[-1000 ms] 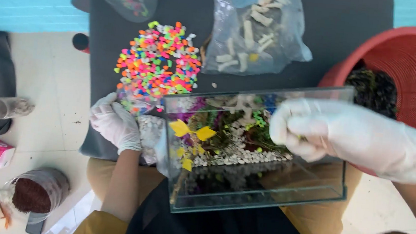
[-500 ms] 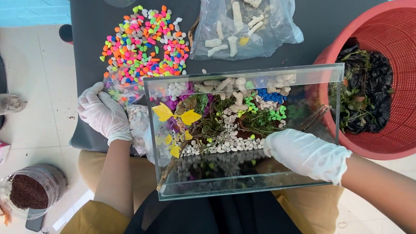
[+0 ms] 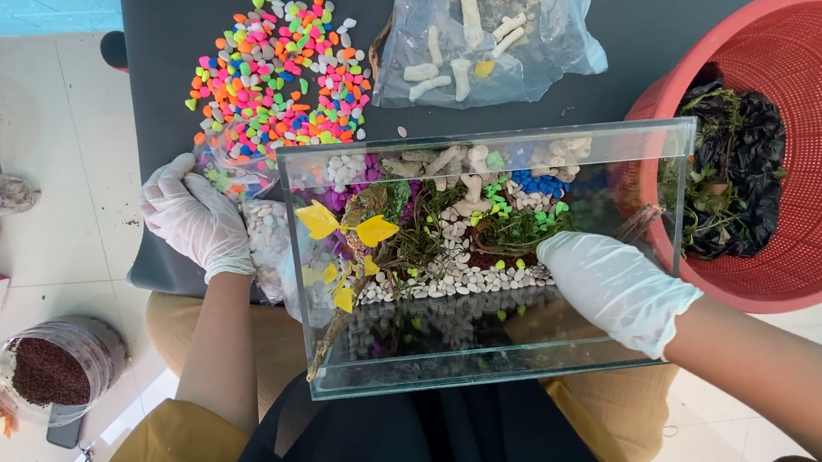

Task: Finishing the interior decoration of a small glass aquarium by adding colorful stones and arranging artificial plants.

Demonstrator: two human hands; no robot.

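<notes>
Dark tabletop (image 3: 637, 23): left hand (image 3: 196, 219) grasps pebble bag (image 3: 267, 238); right hand (image 3: 614, 288), grip unclear, inside glass tank (image 3: 478, 366).

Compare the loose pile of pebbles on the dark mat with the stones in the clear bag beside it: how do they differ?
The pile of pebbles is neon pink, green, orange and yellow mixed with grey; the bagged stones are pale white and cream. The pebbles are small and rounded, while the bagged stones are larger and elongated. The pebbles lie loose on the dark mat; the stones sit in an open clear plastic bag. Both rest behind the glass tank.
</notes>
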